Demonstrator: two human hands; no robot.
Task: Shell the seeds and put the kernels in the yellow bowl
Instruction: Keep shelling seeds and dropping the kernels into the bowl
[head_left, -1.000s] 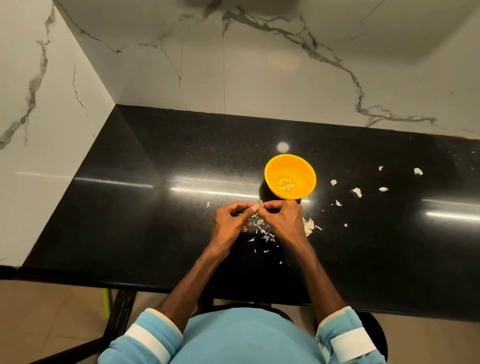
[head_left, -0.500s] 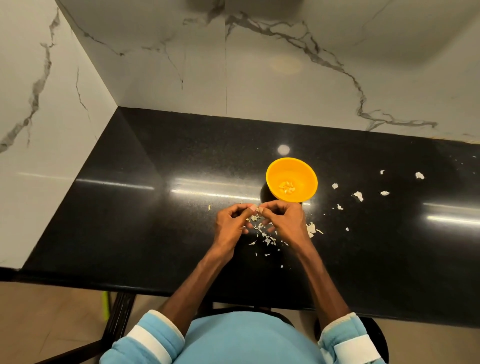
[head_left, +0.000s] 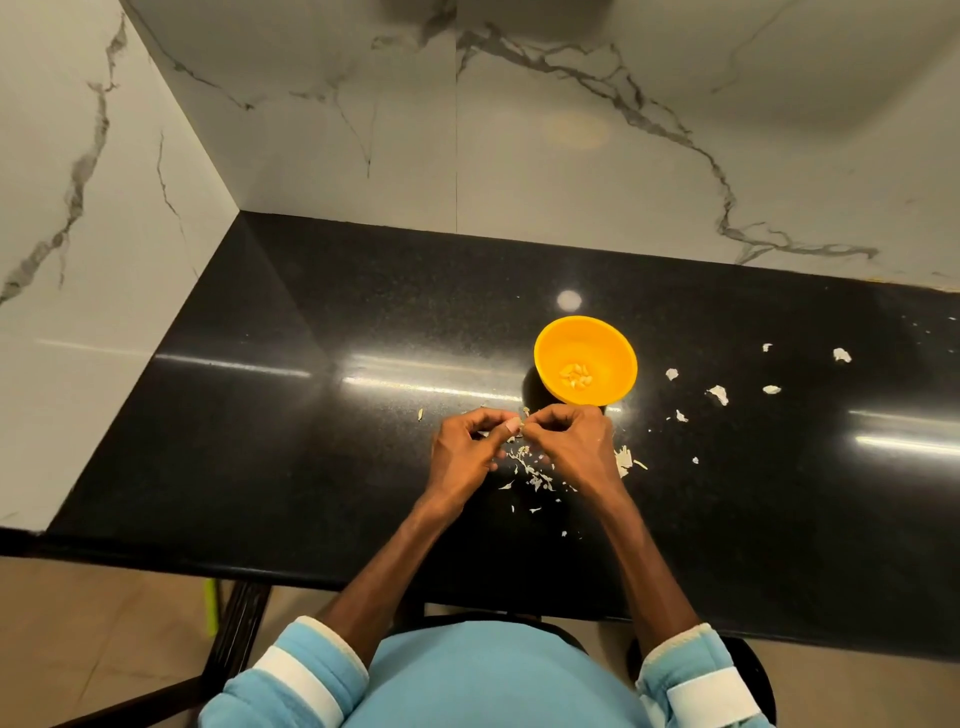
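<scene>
Sitting at a glossy black counter in a marble-walled corner, a person w/ light blue sleeves works both hands close together, just in front of the yellow bowl. Their left hand and right hand meet tip to tip: thumb and forefinger of each are curled in, pinching one seed between them, the other fingers loosely tucked. The seed is tiny and mostly hidden, so I can't tell whether its shell has split yet. A small heap of kernels sits at the bottom of the bowl. Shell scraps litter the counter under and between the hands, and larger pale pieces lie scattered well to the right; can't tell if those are husks or whole seeds. Risks as I see them: squeeze too hard & the kernel likely crushes or pops out, and a pale kernel dropped into that litter would be hard to pick out again. The right knuckles sit just beside the bowl's near rim, so a sudden jerk as the shell gives could nudge the bowl, which looks light, and send it sliding on the slick stone or tip the kernels out. Shell bits clinging to the fingertips could also fall in w/ the kernel during the drop.
</scene>
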